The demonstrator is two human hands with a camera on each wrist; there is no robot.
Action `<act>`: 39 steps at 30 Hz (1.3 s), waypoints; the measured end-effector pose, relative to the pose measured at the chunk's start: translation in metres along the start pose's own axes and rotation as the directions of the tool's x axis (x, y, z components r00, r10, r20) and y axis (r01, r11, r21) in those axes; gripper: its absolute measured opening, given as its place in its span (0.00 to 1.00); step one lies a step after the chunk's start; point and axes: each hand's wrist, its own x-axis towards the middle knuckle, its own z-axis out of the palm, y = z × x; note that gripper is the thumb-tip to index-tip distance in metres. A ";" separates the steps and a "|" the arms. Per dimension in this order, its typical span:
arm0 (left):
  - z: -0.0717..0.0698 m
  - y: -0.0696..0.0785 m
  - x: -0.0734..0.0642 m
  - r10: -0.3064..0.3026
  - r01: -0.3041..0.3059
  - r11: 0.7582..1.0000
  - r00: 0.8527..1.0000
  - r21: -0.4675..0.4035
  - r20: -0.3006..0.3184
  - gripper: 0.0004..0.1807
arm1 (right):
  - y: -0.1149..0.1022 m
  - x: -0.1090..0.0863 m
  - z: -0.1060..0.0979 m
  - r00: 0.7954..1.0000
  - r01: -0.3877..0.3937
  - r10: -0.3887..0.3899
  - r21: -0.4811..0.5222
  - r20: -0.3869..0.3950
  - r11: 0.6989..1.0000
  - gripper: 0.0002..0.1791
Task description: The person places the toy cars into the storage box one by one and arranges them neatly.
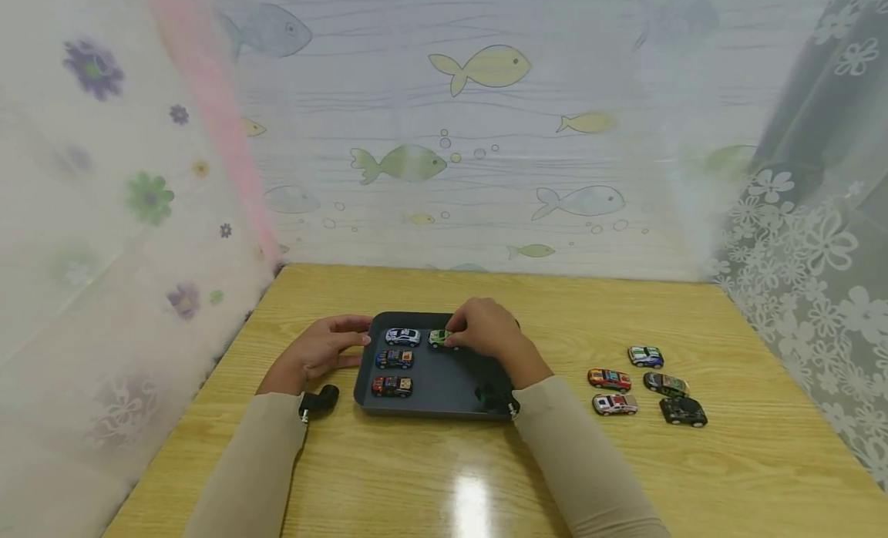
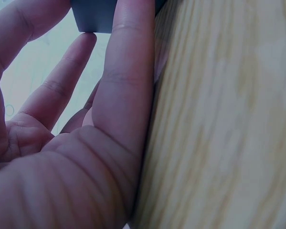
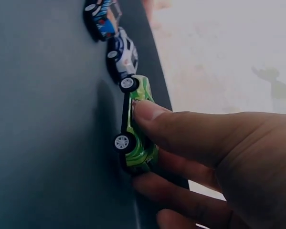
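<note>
A dark grey tray (image 1: 444, 384) sits on the table, with three toy cars along its left side: a white one (image 1: 402, 337), a blue-orange one (image 1: 394, 358) and a red-black one (image 1: 391, 386). My left hand (image 1: 322, 349) touches the tray's left edge, its fingers fairly straight. Near the tray's back edge, my right hand (image 1: 489, 330) pinches a green toy car (image 3: 142, 129) between thumb and fingers. The right wrist view shows the car tilted beside the white car. In the left wrist view the tray is only a dark corner (image 2: 95, 16) at my fingertips.
Right of the tray, several toy cars stand on the wooden table (image 1: 527, 469): red-yellow (image 1: 610, 379), white-red (image 1: 614, 405), white-blue-green (image 1: 646, 357), dark patterned (image 1: 666, 384) and black (image 1: 683, 411). Fish-printed curtain (image 1: 486, 137) hangs behind; floral sheets flank both sides.
</note>
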 end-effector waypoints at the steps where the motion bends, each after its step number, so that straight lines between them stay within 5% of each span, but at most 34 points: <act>1: 0.000 0.000 0.001 -0.002 0.002 1.000 1.000 -0.003 -0.002 0.33 | 0.000 0.001 0.001 1.000 -0.002 0.002 -0.006 0.002 1.000 0.11; 39: 0.001 0.000 -0.001 0.021 -0.021 1.000 1.000 0.000 0.012 0.35 | -0.005 0.001 0.002 0.999 -0.045 0.041 -0.123 -0.035 0.991 0.14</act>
